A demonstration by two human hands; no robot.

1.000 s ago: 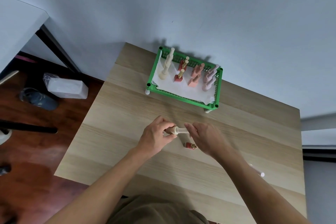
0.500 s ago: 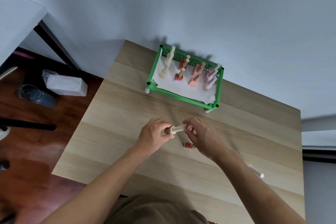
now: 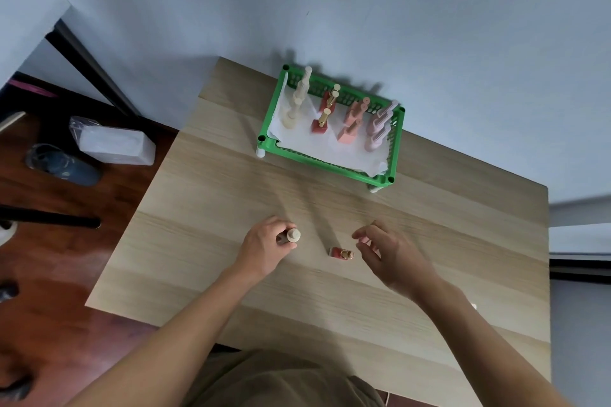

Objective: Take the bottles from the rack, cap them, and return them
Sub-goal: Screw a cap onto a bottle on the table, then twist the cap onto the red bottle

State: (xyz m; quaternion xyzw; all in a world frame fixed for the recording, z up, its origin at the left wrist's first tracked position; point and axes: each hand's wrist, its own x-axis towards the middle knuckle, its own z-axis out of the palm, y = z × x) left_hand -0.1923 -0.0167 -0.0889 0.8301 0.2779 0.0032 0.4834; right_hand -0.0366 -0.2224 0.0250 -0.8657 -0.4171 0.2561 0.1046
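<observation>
My left hand (image 3: 264, 246) was curled around a small beige bottle (image 3: 291, 236), which stood almost upright in my grip with its pale round cap pointing up toward me, above the wooden worktop (image 3: 205, 208). My right hand (image 3: 385, 249) held nothing; its fingers were loosely bent and spread, hovering just beside a small red bottle (image 3: 340, 253) that lay on its side on the worktop, between my two hands. Its gold neck pointed toward my right hand, and I judged that it had no cap yet. At the far edge of the worktop stood the green rack (image 3: 317, 162), lined with white paper, with rows of beige, red, pink and lilac bottles standing in it. The red bottle looked very small and light to me, probably hard glass or plastic, smooth and therefore a little slippery, and because it lay on its side I thought it could roll or skid away if I pushed it. I judged that the best place to take it was the square red body, pinched between thumb and fingertips across the flat sides, not the thin gold neck, which gives little surface. The beige bottle I held by the body too, leaving the cap free.
</observation>
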